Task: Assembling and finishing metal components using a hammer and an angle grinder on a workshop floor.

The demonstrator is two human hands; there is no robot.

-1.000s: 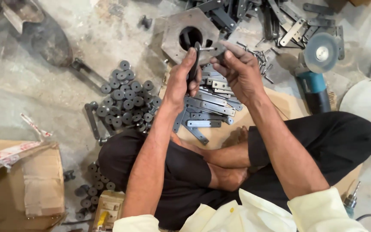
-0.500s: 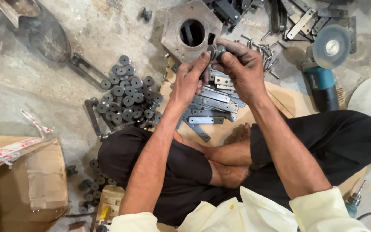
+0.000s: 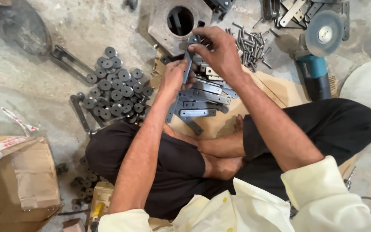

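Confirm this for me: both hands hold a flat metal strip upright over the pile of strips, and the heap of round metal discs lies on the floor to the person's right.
One detail is wrong. The head view shows the round metal discs on the floor to the person's left, not right. The rest stands: the left hand and right hand hold a flat metal strip upright over the pile of strips.
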